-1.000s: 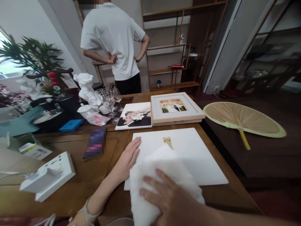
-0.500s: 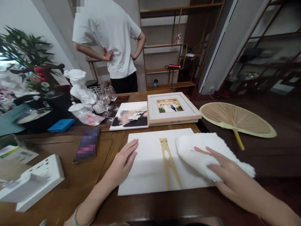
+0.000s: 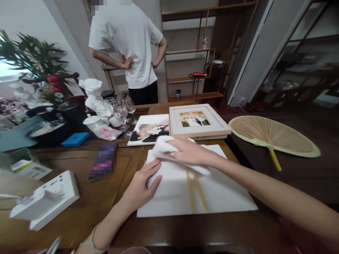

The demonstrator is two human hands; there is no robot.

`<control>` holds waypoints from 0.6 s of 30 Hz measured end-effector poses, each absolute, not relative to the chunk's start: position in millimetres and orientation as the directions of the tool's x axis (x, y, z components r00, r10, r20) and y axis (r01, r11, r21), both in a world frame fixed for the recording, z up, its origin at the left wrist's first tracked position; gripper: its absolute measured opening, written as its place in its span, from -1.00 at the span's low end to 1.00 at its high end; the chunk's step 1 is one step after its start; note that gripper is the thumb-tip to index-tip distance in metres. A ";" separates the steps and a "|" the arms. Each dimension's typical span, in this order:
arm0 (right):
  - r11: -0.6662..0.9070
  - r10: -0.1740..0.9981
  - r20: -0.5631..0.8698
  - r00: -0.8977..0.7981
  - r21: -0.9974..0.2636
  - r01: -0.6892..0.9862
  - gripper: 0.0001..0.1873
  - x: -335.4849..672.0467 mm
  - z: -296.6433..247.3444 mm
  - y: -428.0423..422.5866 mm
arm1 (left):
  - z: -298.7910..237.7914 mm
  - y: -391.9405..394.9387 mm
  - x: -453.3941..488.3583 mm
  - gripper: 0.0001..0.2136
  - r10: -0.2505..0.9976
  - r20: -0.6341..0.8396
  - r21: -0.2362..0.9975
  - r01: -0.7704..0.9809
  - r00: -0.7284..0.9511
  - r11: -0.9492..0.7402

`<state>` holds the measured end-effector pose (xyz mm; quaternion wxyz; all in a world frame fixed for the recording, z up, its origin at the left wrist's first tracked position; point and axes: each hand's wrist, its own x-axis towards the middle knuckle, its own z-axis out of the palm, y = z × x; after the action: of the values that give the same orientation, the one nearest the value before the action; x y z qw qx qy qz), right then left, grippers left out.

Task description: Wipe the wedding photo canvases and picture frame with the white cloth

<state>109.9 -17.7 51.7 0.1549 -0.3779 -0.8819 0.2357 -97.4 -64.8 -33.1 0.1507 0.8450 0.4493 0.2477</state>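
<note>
A white board [image 3: 169,197] lies flat on the wooden table in front of me, with a yellow, long-legged cat-like figure [image 3: 197,192] on its face. My left hand [image 3: 144,181] rests on the board's left edge, fingers stretched out and holding nothing. At the board's far left part, my right hand [image 3: 185,150] grips a fluffy white cloth [image 3: 162,146] bunched against the surface. The cloth and hand cover the figure's upper part. Both hands are close together, the cloth just beyond my left fingertips.
Behind the board are a photo canvas [image 3: 140,132] and a framed picture [image 3: 197,121]. A palm fan [image 3: 270,132] lies to the right. Wine glasses [image 3: 120,111], a white bust [image 3: 94,97], a blue box [image 3: 76,139] and a white holder [image 3: 57,197] stand left. A person [image 3: 127,46] stands beyond.
My right hand has carried the cloth from the board's right side across to its far left. My left hand stays at the left edge.
</note>
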 end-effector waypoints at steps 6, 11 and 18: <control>0.628 0.698 -0.054 -0.714 -0.433 0.646 -0.83 52.7 61.8 1.5 | -31.5 -62.7 -98.5 -0.66 0.826 0.280 0.493 0.665 0.489 -0.561; 0.545 0.781 -0.106 -0.616 -0.366 0.754 -0.80 82.9 65.4 -4.2 | -31.5 -63.7 -97.6 -0.65 0.825 0.287 0.489 0.666 0.487 -0.563; 0.381 0.892 -0.118 -0.437 -0.326 0.865 -0.74 172.2 53.7 -16.9 | -33.6 -63.9 -97.0 -0.64 0.831 0.294 0.488 0.674 0.471 -0.555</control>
<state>172.2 -16.9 53.7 0.0385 -0.5291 -0.8301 0.1720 -97.0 -63.9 -33.6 0.1538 0.8438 0.4460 0.2557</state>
